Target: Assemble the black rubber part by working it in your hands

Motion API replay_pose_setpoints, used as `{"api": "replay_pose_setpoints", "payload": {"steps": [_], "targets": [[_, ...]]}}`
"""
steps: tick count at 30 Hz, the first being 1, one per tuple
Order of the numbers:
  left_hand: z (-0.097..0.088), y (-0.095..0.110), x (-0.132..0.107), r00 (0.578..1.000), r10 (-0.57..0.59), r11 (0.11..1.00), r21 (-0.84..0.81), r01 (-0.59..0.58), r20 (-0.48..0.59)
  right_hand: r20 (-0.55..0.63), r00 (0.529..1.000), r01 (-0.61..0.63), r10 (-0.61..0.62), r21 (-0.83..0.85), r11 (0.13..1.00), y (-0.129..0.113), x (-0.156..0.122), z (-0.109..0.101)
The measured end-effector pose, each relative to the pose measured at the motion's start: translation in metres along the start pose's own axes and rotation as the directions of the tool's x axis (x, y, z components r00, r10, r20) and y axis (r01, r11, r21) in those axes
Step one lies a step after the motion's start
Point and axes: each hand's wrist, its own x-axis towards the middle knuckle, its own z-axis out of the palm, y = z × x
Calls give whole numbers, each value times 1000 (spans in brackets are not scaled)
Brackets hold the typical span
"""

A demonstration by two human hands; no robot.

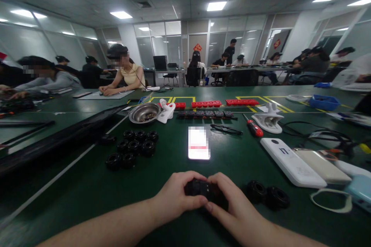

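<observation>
My left hand (180, 195) and my right hand (236, 206) meet low in the middle of the view, both with fingers closed around a black rounded part (200, 188). Much of that part is hidden by my fingers. To the right of my right hand lie two black ring-shaped parts (256, 190). Several similar black ring-shaped parts (133, 146) are grouped in rows on the left. A phone (198, 142) with a lit screen lies just beyond my hands on the green table (162, 173).
Behind the phone are a metal bowl (145, 113) with small pieces, a row of black blocks (206, 115), red trays (206, 104) and glasses (226, 129). On the right lie a red-black screwdriver (255, 127), a white power bank (292, 163) and cables. People sit at tables beyond.
</observation>
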Motion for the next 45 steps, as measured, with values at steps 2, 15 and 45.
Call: {"api": "replay_pose_setpoints", "payload": {"steps": [2,15,45], "targets": [[1,1,-1,1000,10,1000,9,-9,-29,-18,1000,5,-5,-1,1000,0,-1,-1],[-1,-3,1,1000,16,1000,0,-16,23,-12,1000,-16,16,13,1000,0,0,0],[0,4,-1,999,10,997,79,-13,34,-7,1000,10,-10,-92,996,-3,-3,-1]]}}
